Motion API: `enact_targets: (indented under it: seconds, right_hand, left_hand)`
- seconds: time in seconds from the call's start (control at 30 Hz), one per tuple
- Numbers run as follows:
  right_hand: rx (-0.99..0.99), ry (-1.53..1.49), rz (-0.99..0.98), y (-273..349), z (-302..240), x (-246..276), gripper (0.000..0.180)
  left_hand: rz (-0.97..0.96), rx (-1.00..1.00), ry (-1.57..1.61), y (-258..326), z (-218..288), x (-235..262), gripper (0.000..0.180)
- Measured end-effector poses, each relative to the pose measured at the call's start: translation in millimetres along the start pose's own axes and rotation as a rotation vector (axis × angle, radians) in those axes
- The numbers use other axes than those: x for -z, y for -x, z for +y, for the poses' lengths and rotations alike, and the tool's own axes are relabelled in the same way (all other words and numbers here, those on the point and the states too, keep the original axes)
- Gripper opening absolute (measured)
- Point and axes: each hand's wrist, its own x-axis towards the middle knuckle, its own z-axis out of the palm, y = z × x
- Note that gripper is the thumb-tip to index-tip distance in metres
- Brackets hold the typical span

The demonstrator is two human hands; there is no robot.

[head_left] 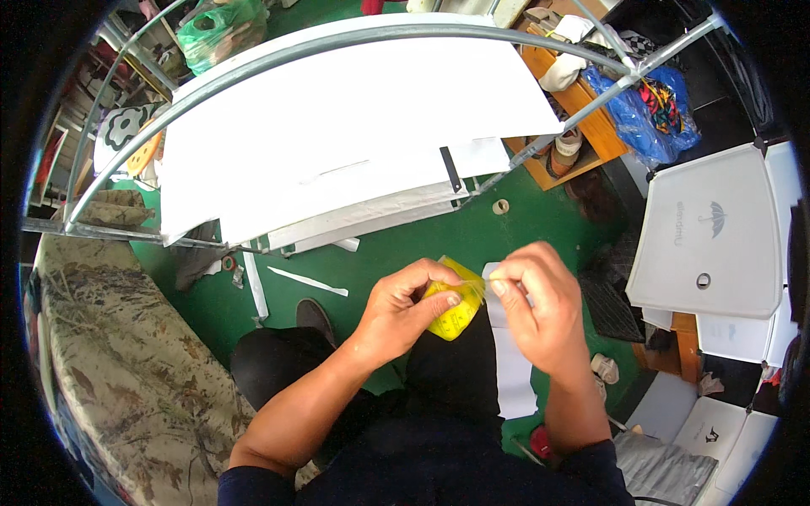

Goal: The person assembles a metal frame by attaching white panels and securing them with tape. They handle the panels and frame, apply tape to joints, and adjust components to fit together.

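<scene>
Above my lap, my left hand (413, 299) is closed around a shiny yellow, partly see-through thing with dark print, which looks like a roll of tape (456, 319). The thumb lies across its near face. My right hand (540, 299) pinches at its right edge, where a thin clear strip or film seems to run between the hands. The fingertips hide just what the right hand grips. Beyond both hands, large white sheets (354, 110) lie over a grey tube frame (405, 32), with a short black strip (450, 169) on their near right edge.
White offcuts (308, 281) and a small tape roll (501, 207) lie on the green floor. A long white strip (515, 371) is beside my right leg. Left is a camouflage-covered seat (139, 363); right are white panel cabinets (704, 240) and a wooden shelf (591, 122) with shoes.
</scene>
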Motion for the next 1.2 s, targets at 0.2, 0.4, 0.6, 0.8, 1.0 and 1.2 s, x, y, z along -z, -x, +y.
enact_targets:
  seconds: [0.2, 0.4, 0.6, 0.8, 1.0, 1.2]
  right_hand:
    - [-0.121, -0.132, -0.030, -8, 5, 3, 0.006]
    - [-0.123, -0.217, -0.056, -9, 0, 4, 0.008]
    - [0.024, -0.178, -0.036, -20, -18, 9, 0.009]
    - [0.500, -0.201, -0.018, -15, -61, 57, 0.021]
    - [0.857, -0.343, 0.205, -29, -78, 62, 0.009]
    - [0.160, -0.291, 0.014, -42, -53, 52, 0.015]
  left_hand:
    - [0.084, -0.013, -0.034, 1, 17, -4, 0.011]
    - [0.156, -0.015, -0.233, 9, 41, 5, 0.011]
    - [0.180, -0.290, -0.516, 15, 61, 15, 0.008]
    - [-0.007, -0.862, -0.772, 40, 131, 22, 0.023]
    - [-0.090, -1.160, -0.678, 31, 168, 9, 0.016]
    - [0.105, -0.400, -0.621, 20, 153, 9, 0.017]
